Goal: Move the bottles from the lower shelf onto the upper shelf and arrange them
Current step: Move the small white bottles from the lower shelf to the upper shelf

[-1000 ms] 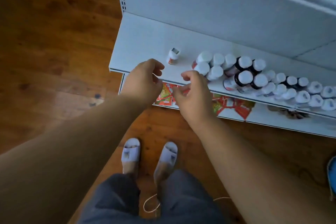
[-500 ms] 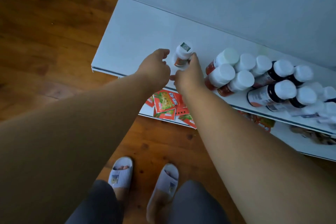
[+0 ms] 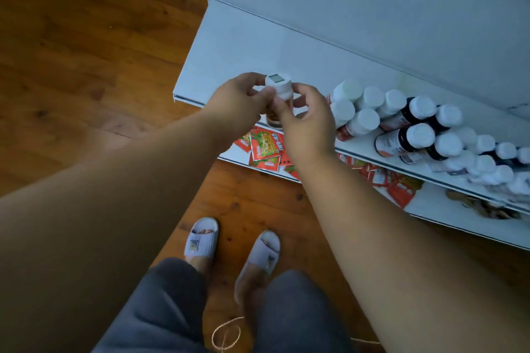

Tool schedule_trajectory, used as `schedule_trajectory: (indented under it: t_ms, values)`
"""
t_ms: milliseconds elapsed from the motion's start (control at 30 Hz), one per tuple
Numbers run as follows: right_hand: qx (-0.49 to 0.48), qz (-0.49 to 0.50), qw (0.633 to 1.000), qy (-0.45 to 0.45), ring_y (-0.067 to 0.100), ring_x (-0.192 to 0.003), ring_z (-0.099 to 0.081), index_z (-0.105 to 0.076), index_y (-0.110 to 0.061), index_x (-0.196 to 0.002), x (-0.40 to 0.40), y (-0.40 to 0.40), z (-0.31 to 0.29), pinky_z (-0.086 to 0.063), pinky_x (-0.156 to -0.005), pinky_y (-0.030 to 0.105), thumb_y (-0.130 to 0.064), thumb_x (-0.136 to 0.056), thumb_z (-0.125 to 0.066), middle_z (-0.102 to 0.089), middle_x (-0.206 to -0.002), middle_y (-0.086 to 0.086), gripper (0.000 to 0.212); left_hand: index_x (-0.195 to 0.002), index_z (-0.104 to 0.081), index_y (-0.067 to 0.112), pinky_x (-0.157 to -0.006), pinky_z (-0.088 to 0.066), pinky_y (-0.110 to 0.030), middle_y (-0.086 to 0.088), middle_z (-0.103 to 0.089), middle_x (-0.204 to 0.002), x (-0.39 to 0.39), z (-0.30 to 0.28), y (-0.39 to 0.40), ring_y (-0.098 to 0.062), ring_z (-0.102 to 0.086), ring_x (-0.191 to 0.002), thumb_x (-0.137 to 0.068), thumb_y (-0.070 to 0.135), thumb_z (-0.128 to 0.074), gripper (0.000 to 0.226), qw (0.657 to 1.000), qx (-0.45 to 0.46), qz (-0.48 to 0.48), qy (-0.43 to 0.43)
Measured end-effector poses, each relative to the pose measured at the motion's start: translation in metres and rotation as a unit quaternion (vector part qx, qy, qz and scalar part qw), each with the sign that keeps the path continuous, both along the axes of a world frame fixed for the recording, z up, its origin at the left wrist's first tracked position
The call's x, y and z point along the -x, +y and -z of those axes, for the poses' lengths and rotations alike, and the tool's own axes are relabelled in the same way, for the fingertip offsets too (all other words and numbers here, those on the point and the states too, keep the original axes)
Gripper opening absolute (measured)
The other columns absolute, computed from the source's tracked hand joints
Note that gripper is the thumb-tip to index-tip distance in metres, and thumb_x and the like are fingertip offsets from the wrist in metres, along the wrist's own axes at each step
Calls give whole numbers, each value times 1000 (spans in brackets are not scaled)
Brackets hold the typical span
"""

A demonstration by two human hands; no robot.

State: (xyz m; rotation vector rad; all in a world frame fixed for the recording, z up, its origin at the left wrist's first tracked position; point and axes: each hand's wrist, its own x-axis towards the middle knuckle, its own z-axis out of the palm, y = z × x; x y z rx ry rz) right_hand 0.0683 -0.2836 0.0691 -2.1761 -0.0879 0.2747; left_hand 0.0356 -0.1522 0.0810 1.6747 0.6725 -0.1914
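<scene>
A small bottle (image 3: 278, 88) with a white cap and a sticker on top is lifted over the front edge of the white shelf (image 3: 246, 46). My left hand (image 3: 238, 106) grips it from the left and my right hand (image 3: 305, 120) from the right, fingers around the cap and neck. Its lower body is partly hidden by my fingers. To the right, several white-capped bottles (image 3: 367, 112) stand packed in rows on the same shelf, some with dark bodies (image 3: 401, 140).
Red and orange snack packets (image 3: 265, 146) lie on the lower shelf (image 3: 447, 215) beneath. The shelf's left part is bare white metal. Wooden floor (image 3: 86, 51) spreads to the left. My slippered feet (image 3: 232, 246) stand below, with a loop of string (image 3: 226, 335) near them.
Both hands reached forward, closed on the lone small bottle and lifted it off the shelf toward me. The view has moved closer to the shelf.
</scene>
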Motion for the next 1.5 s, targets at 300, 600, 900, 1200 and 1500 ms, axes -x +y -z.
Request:
schedule_trajectory:
  t_ms: [300, 600, 900, 1200, 1500]
  values:
    - [-114, -54, 986, 107, 17, -96, -67, -63, -29, -129, 101, -31, -175, -58, -87, 40, -29, -87, -67, -66, -104, -9, 42, -100, -63, 22, -82, -59, -49, 1, -65, -71, 111, -175, -7, -17, -66, -67, -97, 42, -56, 22, 999, 29, -31, -24]
    - [-231, -21, 966, 111, 18, -94, -71, -66, -20, -108, 123, -19, -282, -59, -77, 34, -16, -92, -68, -72, -103, 2, 17, -109, -60, 19, -62, -58, -35, -15, -70, -90, 124, -289, 18, -26, -67, -69, -101, 38, -51, 22, 993, 8, 89, -80]
    - [-235, 18, 972, 1, 16, -87, -68, -64, -28, -102, 85, -51, -347, -57, -80, 44, -44, -79, -75, -72, -98, -5, 30, -107, -63, 15, -75, -60, -45, -23, -66, -99, 55, -371, -13, -36, -64, -77, -102, 38, -48, 28, 968, -8, 188, -164]
    - [-144, 17, 988, -48, 9, -96, -67, -64, -25, -108, -19, -159, -366, -55, -90, 38, -25, -91, -69, -72, -103, -9, 18, -107, -58, 31, -70, -58, -30, 2, -68, -86, -54, -384, -114, -14, -69, -67, -97, 41, -55, 15, 942, -145, 222, -206]
    - [-9, -11, 997, -79, 6, -86, -66, -65, -24, -104, -134, -226, -353, -56, -83, 34, -33, -86, -75, -70, -96, -11, 23, -135, -52, 31, -77, -42, -26, 4, -59, -117, -142, -359, -197, -14, -60, -97, -96, 36, -58, 40, 923, -268, 195, -198]
